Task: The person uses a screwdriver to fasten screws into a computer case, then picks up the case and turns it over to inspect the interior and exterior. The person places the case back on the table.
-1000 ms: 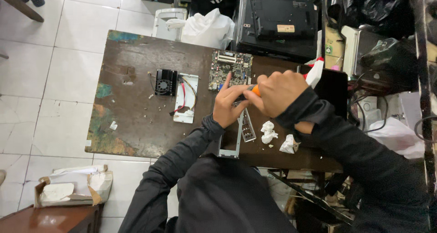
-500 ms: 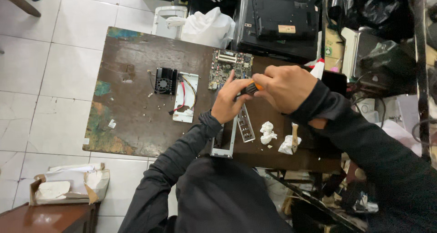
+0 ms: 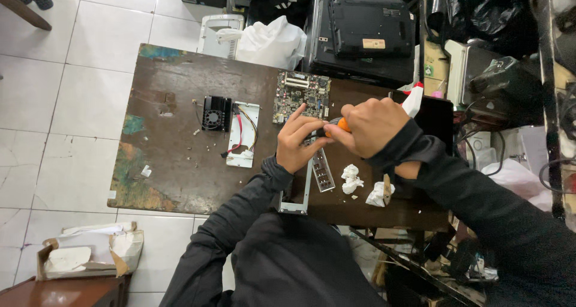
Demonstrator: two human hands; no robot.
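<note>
My right hand (image 3: 369,126) is closed around an orange-handled screwdriver (image 3: 342,125), held over the middle of a worn brown table (image 3: 174,169). My left hand (image 3: 298,140) sits just beside it, fingers curled around a small dark part that the tool's tip meets. A green circuit board (image 3: 303,94) lies right behind both hands. Below the hands, a grey metal bracket (image 3: 301,190) and a slotted metal plate (image 3: 324,174) rest on the table. What my left fingers pinch is mostly hidden.
A black cooling fan (image 3: 215,113) and a white plate with red and coloured wires (image 3: 245,133) lie to the left. Crumpled white tissues (image 3: 360,184) sit to the right. A black computer case (image 3: 363,34) and white bag (image 3: 270,42) stand behind. An open cardboard box (image 3: 90,253) is on the floor.
Both hands have stayed together over the same spot, with only small shifts of the fingers and tool. The view has drifted slightly.
</note>
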